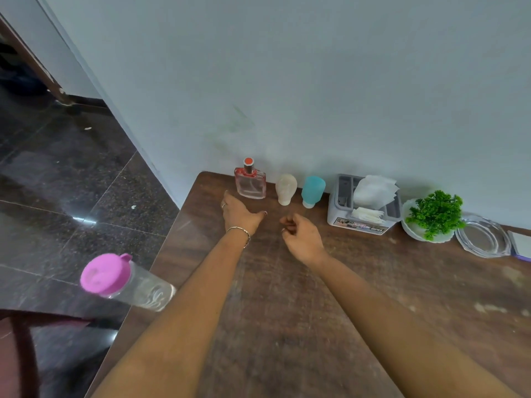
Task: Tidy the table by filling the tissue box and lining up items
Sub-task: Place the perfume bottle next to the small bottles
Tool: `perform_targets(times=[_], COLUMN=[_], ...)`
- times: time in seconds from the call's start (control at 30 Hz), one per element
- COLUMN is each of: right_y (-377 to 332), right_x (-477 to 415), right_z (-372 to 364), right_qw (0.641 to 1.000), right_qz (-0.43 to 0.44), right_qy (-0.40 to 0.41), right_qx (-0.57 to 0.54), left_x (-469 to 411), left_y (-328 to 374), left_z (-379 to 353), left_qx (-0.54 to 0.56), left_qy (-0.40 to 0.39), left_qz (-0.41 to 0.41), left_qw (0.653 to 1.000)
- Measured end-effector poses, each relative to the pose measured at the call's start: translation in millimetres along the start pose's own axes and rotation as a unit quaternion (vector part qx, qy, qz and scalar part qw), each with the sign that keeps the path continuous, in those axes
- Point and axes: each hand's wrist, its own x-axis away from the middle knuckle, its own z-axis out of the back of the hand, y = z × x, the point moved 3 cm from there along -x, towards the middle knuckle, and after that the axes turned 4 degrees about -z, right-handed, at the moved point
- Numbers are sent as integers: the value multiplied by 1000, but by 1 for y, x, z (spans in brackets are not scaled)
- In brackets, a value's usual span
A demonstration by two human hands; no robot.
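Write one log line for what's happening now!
left hand: open, near perfume bottle | right hand: loosely curled, empty | tissue box: holds tissues

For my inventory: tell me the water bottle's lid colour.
The lid is pink; head view.

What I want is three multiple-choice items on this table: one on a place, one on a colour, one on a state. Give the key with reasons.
1. What stands just left of the tissue box, along the wall?
A) red-capped perfume bottle
B) blue squeeze bottle
C) glass dish

2. What colour is the clear water bottle's lid?
A) green
B) pink
C) black

3. How is the tissue box?
A) shut and empty
B) tipped on its side
C) upright, tissues sticking out of the top

Key:
1 B, the blue squeeze bottle is its nearest left neighbour.
2 B, the lid is plainly pink.
3 C, white tissues rise from its open top.
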Motion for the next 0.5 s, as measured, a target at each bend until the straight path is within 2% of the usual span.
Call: perform_targets(times=[0.3,0.4,0.5], right_y=[-3,-2,-12], right_x=[59,81,98], right_z=[-27,-48,-67], right_qw=[998,998,996], right_qz=[-19,-13,5], right_qy=[-47,-63,-85], right_qx=[-39,-13,2], left_x=[113,146,168], left_y=[-65,-89,-115], left_z=[29,44,67], left_qx=[66,77,96], left_qy=[-9,19,52], left_qz=[-12,-16,32], left_qw=[998,997,993])
